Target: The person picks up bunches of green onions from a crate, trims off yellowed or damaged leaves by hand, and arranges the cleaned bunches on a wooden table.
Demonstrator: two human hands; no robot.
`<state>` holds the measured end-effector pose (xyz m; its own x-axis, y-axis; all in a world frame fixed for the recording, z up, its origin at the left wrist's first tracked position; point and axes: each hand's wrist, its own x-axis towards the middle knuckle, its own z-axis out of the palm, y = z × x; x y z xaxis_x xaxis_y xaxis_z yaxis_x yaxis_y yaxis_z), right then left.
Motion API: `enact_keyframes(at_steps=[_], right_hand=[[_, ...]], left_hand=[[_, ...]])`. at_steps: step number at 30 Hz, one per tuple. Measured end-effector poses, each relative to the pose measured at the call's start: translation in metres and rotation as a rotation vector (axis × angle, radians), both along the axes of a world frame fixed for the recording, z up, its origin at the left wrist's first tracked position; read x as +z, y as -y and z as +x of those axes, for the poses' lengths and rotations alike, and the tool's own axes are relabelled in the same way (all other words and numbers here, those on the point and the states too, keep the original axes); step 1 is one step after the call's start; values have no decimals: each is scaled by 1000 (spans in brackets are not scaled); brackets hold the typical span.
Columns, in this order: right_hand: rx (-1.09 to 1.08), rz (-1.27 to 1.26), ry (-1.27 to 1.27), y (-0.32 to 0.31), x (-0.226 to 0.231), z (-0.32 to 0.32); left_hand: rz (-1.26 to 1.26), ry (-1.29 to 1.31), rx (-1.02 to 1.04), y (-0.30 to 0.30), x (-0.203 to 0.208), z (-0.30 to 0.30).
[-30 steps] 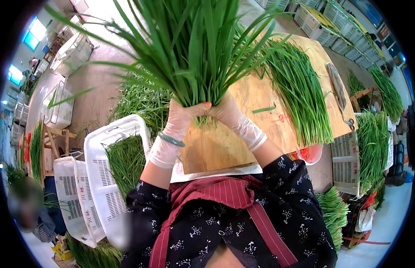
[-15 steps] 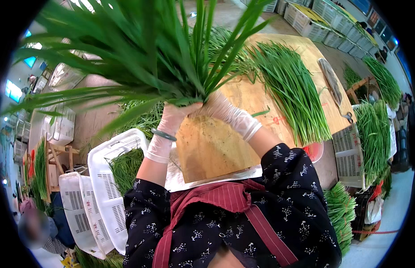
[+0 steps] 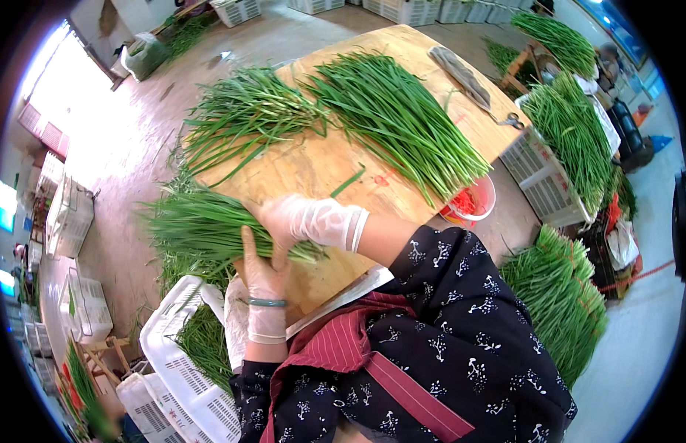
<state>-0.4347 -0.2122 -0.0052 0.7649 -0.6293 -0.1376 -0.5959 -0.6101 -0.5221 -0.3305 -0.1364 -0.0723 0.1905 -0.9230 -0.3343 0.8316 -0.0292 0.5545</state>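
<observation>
A full bunch of long, flat, dark-green leafy stalks point(image 3: 202, 218) lies near-level at the left of the centre of the frame, leaf tips toward the left edge and pale stem ends toward the right, over the near left edge of a pale plywood tabletop point(image 3: 306, 170). The left hand point(image 3: 265, 277), in a thin translucent glove, clasps it from the near side, while the likewise gloved right hand point(image 3: 284, 214) closes over its top, nearer the stem ends. Some of the fingers are hidden among the stalks, so how hard they press cannot be told.

For good handling, the two palms should press evenly, firm enough that no inner stalk slips yet soft enough not to bruise the leaves. With the hands close together near the stems, the long leaf end probably droops and fans, so level, unhurried turning would suit it. Squaring the pale ends against the wood would help keep the bunch even. It is best kept apart from the loose, tangled heap of green leaves point(image 3: 247, 111) above it and from the neat row of green stalks point(image 3: 402, 125) at upper centre.
</observation>
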Motion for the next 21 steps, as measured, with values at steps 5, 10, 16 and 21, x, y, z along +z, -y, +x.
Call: enact_keyframes(at_steps=[5, 10, 16, 21], right_hand=[[-113, 67, -51, -19, -18, -34], [-213, -16, 25, -37, -5, -72], [-460, -157, 103, -55, 11, -145], [-578, -271, 155, -55, 18, -198]], left_hand=[[55, -225, -145, -5, 0, -22], [-148, -373, -389, -8, 5, -48], [-225, -202, -567, 26, 33, -94], [-180, -282, -524, 83, 63, -130]])
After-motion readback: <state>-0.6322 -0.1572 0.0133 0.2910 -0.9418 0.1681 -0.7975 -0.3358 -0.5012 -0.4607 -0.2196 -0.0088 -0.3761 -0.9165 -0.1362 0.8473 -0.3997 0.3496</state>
